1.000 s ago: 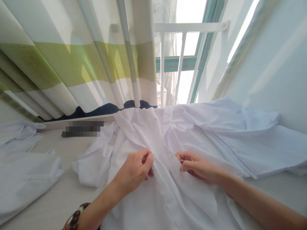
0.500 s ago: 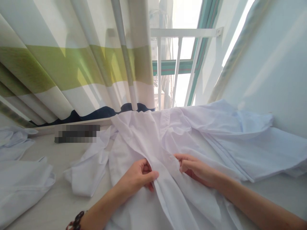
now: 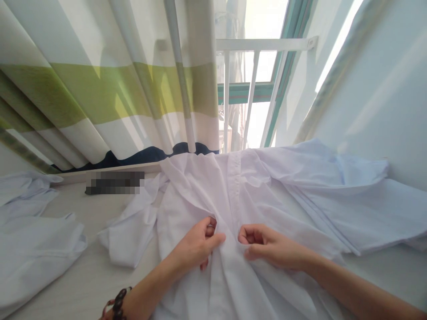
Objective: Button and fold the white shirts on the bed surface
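A white button-up shirt (image 3: 200,191) lies spread front-up on the pale table, its button strip running down the middle. My left hand (image 3: 196,244) pinches the fabric just left of that strip, fingers curled shut on the cloth. My right hand (image 3: 267,244) pinches the cloth just right of the strip, thumb and fingers pressed together. The two hands sit close, a few centimetres apart. A dark bead bracelet (image 3: 116,304) circles my left wrist. One short sleeve (image 3: 130,235) of the shirt lies out to the left.
More white garments lie at the far left (image 3: 33,249) and spread over the right side (image 3: 350,200). A blurred dark object (image 3: 115,183) rests by the sill. Striped green-and-white curtains (image 3: 100,89) hang behind, beside a window with white bars (image 3: 248,89).
Both hands have drawn closer together over the shirt's middle, pulling the two front edges in so that the button strip now lies straight between them.
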`<state>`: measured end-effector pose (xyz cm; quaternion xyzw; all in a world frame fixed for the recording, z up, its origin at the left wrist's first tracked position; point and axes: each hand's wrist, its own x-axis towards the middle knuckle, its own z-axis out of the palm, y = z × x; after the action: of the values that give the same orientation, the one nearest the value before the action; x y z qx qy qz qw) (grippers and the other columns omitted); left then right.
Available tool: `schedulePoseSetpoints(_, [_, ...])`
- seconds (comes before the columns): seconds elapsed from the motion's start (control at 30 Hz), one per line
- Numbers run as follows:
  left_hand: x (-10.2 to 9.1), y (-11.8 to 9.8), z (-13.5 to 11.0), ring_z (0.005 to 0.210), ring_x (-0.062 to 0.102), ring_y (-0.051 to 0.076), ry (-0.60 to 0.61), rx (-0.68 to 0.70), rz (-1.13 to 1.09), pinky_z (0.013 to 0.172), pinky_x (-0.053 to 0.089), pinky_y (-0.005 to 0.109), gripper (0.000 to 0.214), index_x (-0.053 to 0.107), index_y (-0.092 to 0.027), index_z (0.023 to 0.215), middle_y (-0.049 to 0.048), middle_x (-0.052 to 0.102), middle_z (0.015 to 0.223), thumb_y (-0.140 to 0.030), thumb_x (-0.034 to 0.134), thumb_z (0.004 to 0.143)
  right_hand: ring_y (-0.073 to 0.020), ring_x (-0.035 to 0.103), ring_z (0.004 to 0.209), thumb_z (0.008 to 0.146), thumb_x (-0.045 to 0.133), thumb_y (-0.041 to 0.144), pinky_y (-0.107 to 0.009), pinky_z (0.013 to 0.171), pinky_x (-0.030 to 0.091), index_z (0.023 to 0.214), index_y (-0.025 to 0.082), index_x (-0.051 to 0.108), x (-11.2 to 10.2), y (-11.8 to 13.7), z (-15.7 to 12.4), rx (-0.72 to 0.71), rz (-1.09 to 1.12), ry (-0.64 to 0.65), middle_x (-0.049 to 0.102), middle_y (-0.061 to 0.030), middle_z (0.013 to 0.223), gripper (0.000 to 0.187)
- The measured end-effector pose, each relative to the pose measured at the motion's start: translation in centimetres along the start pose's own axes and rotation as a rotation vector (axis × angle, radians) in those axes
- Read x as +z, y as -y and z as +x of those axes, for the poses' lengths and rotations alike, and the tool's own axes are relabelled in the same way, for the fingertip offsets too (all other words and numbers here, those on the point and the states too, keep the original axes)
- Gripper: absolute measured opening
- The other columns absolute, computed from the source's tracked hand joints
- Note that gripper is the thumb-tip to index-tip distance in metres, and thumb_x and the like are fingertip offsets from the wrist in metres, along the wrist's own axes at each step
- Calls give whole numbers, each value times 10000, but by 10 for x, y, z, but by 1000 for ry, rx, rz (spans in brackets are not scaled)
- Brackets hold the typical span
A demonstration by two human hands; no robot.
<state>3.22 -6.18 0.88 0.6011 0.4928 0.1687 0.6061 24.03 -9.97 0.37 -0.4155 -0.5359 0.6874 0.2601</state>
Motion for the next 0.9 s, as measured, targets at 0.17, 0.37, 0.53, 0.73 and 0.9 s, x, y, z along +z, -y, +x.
schedulePoseSetpoints(0.17, [-8,0,-1,474,528,62,145,75,-118,357,374,164,285,512,-178,944,12,670,891,-318,647,737,-94,353,613,646,581,179,-221,552,272,691,209,416,-2,3,2,-77,-8,-49,405,58,652,174])
schedulePoseSetpoints(0.37, [-7,1,-1,549,552,89,143,86,-97,373,390,168,379,562,-165,983,27,673,902,-425,707,748,-125,504,699,594,489,126,-234,641,394,796,214,523,-1,0,2,-83,105,-111,543,45,715,223])
schedulePoseSetpoints(0.53, [-2,-3,-4,516,555,124,13,51,53,421,425,221,422,618,-169,1017,7,666,775,-529,632,797,-166,617,864,616,523,107,-263,739,488,1029,255,624,-5,3,-3,69,112,-151,667,28,918,450])
schedulePoseSetpoints(0.73, [8,2,-3,905,665,249,-168,193,254,763,516,319,302,520,-198,990,63,695,975,-381,651,788,-220,647,934,803,648,295,-341,840,515,1068,194,658,-4,4,-2,-126,64,-133,709,-31,990,283])
schedulePoseSetpoints(0.9, [20,5,-3,766,661,301,-364,76,758,673,454,369,281,427,-198,1009,53,640,781,-352,580,831,-224,651,899,864,632,448,-332,780,528,1078,184,648,3,0,-2,-291,6,-214,709,-51,984,340])
